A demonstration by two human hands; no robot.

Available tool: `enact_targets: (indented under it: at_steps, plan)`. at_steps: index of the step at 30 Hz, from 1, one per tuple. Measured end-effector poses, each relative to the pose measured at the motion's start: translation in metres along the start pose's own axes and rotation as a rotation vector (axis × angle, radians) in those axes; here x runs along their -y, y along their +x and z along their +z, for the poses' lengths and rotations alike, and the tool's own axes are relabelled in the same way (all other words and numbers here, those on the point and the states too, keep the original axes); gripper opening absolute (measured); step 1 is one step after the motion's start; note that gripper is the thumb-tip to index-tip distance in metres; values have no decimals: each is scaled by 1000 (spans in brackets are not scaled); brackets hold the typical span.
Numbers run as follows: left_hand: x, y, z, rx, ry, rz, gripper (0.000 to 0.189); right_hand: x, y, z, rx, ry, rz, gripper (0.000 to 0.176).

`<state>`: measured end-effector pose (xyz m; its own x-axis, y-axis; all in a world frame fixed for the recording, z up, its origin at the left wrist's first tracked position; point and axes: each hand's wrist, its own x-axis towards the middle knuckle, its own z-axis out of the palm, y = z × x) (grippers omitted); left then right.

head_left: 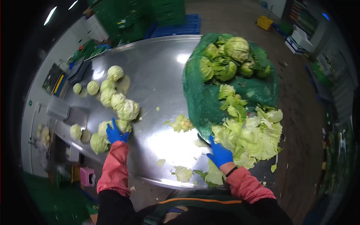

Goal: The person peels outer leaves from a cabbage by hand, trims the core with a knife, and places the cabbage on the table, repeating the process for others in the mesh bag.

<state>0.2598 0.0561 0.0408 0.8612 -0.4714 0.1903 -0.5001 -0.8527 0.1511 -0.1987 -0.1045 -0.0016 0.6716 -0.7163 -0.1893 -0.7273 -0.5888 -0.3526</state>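
My left hand (116, 134), in a blue glove, curls around a pale green cabbage head (123, 126) on the left of the metal table. Other trimmed cabbages (99, 143) sit close beside it, and a row of them (108, 96) runs up the table. At the front right, my right hand (220, 152), also gloved in blue, has its fingers against a slim dark tool (203, 139); its kind cannot be made out. Next to that hand lies a heap of loose cabbage leaves (258, 137). Beyond it, a green net bag (198, 97) holds several untrimmed cabbages (236, 49).
Leaf scraps (183, 174) lie scattered along the front of the steel table (157, 78). A grey plastic container (58, 108) stands at the left end. Green crates (168, 15) and a blue pallet (187, 24) are behind the table, with a yellow bucket (264, 22) on the floor.
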Motion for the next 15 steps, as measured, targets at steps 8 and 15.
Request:
enact_targets:
  at_steps: [8,15]
  plan:
    - [-302,-75,-24,510,-1195,1073,44,-66,5,-78,10,694,-4,35]
    - [-438,14,121,1113,-755,507,54,-112,118,-139,-173,1178,355,30]
